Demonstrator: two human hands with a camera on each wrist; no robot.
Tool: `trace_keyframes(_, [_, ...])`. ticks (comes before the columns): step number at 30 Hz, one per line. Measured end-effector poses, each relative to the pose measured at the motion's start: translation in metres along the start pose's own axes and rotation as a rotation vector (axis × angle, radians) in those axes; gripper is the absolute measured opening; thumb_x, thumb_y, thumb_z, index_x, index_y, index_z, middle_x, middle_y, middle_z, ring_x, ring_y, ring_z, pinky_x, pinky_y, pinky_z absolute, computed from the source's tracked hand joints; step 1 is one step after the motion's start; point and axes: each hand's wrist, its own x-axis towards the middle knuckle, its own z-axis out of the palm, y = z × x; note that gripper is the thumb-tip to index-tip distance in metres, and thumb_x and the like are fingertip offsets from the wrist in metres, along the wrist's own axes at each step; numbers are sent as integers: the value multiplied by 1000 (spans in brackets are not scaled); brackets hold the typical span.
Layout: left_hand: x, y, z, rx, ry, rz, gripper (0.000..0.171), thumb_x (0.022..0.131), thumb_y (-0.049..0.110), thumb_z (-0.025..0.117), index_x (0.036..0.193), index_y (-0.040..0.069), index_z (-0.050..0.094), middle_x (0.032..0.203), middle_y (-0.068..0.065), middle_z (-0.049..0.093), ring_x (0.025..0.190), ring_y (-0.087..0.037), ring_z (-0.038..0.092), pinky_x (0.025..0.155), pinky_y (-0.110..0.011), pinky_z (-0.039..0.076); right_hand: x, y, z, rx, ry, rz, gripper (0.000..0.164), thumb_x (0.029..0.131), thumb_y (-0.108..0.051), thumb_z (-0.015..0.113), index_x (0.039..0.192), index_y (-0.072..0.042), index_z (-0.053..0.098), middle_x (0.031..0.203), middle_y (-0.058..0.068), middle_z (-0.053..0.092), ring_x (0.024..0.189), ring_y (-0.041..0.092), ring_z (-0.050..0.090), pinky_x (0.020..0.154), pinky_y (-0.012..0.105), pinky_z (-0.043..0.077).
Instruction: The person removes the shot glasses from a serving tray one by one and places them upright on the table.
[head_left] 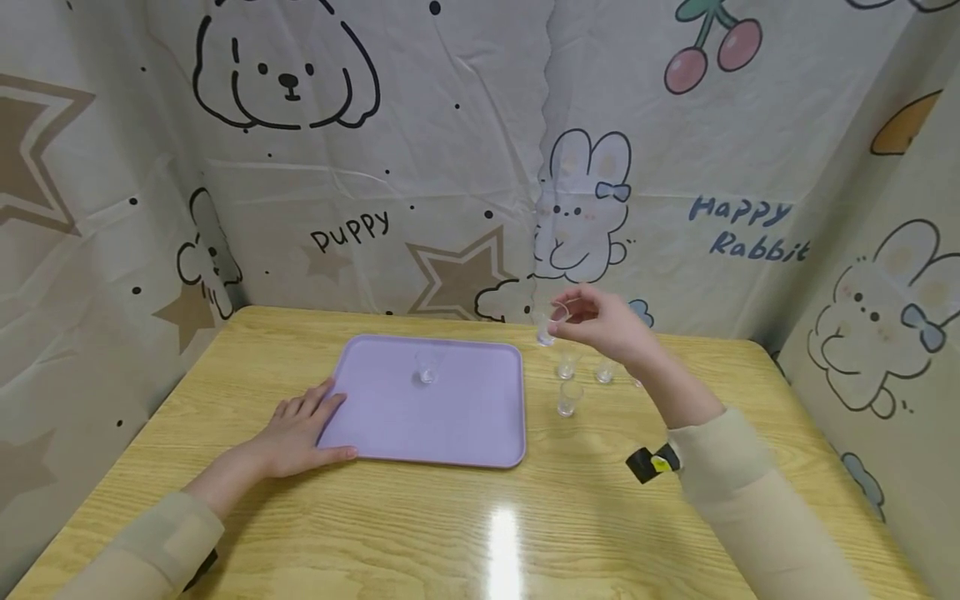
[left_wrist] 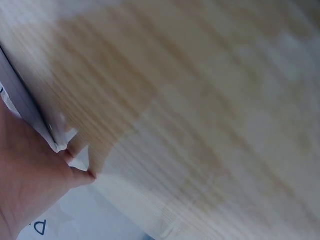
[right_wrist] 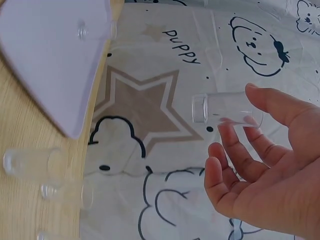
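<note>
My right hand pinches a small clear shot glass between thumb and fingertips. It holds the glass above the table, just beyond the right edge of a lilac tray. Another clear shot glass stands on the tray, towards its far side. At the tray's left edge rests my left hand, fingers spread and the thumb along the near left corner. Only part of that hand shows in the left wrist view, beside the tray's rim.
Several more clear shot glasses stand on the wooden table to the right of the tray, below my right hand. A printed cloth hangs behind the table and on both sides.
</note>
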Motion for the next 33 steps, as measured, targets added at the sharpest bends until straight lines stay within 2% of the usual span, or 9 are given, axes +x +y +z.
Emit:
trace_keyframes(9, [1, -1, 0, 12, -9, 3, 99, 79, 71, 53, 147, 3, 29, 155, -22, 10, 133, -52, 19, 101, -72, 11, -22, 25, -19, -43, 22, 23, 40, 87, -24, 68, 120, -6, 54, 112, 10, 60, 102, 23, 53, 83, 33, 47])
trace_keyframes(16, [-1, 5, -4, 30, 25, 14, 97, 79, 71, 54, 145, 2, 33, 154, -24, 14, 131, -53, 24, 99, -73, 16, -36, 48, -25, -81, 36, 47, 44, 88, -27, 68, 123, -4, 53, 113, 12, 60, 103, 24, 52, 83, 32, 46])
trace_keyframes(20, [-2, 7, -7, 45, 14, 5, 96, 80, 71, 53, 145, 2, 33, 154, -23, 14, 131, -52, 25, 100, -72, 17, -42, 59, -26, -99, 37, 53, 45, 88, -28, 68, 122, -3, 53, 114, 13, 61, 103, 25, 53, 80, 31, 47])
trace_keyframes(25, [-3, 9, -8, 40, 17, 7, 96, 80, 69, 55, 144, 2, 34, 154, -23, 15, 131, -52, 26, 100, -72, 17, -49, 81, -24, -102, 50, 75, 47, 87, -32, 68, 122, -4, 54, 115, 13, 62, 102, 25, 53, 80, 31, 47])
trace_keyframes(33, [-2, 5, -6, 40, 19, 10, 96, 80, 69, 55, 144, 2, 33, 154, -23, 15, 130, -52, 26, 100, -72, 17, -55, 117, -8, -95, 105, 71, 46, 86, -29, 70, 120, -3, 56, 115, 14, 62, 102, 26, 55, 82, 31, 47])
